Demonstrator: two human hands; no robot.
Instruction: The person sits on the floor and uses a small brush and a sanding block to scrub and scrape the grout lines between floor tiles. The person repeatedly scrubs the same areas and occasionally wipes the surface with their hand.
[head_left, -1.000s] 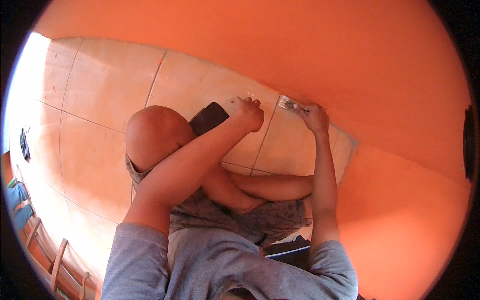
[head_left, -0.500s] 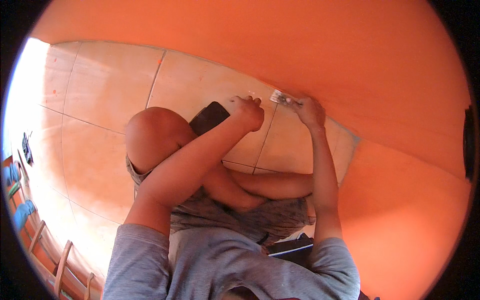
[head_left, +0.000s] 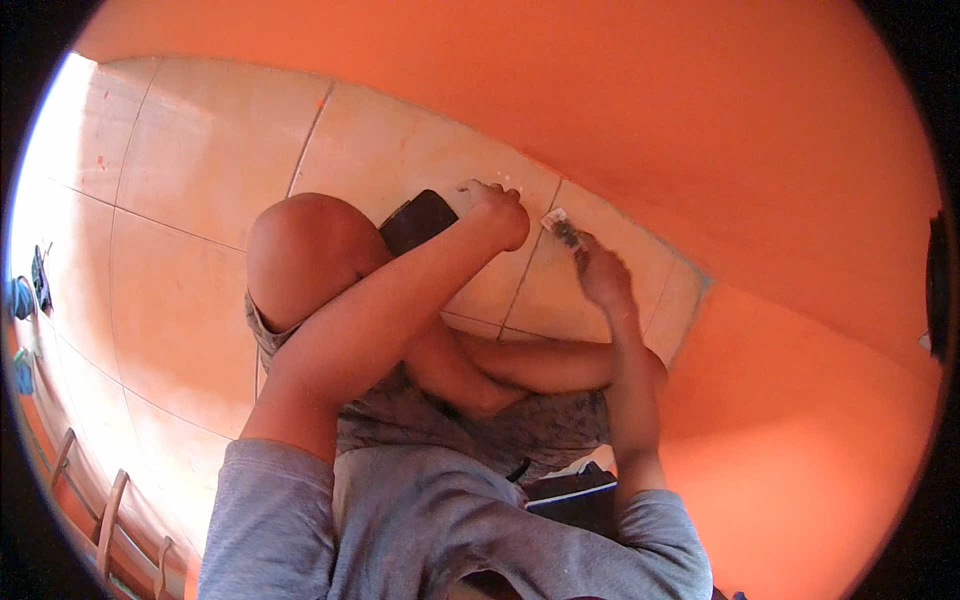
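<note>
My right hand (head_left: 604, 277) is closed round a small flat hand tool (head_left: 562, 228) with a pale, squarish end and a dark, mottled middle. Its pale end points up and left, over the floor tiles and apart from the orange wall (head_left: 680, 150); the exact kind of tool is unclear. To its left, my left hand (head_left: 497, 215) is low over the tiled floor (head_left: 400, 130), fingers curled. Whatever those fingers hold, if anything, is hidden. A black, flat, rectangular object (head_left: 420, 222) lies between my left forearm and bent knee.
Two orange walls meet at a corner (head_left: 708, 280) on the right. Pale specks (head_left: 503, 178) lie on the tiles beyond my left hand. A dark object with a white edge (head_left: 572, 497) is by my right hip. Wooden furniture parts (head_left: 112, 520) stand at far left.
My right hand has drawn the flat tool back from the foot of the wall, toward me and slightly left. My left hand has stayed almost in place. The view has shifted slightly.
</note>
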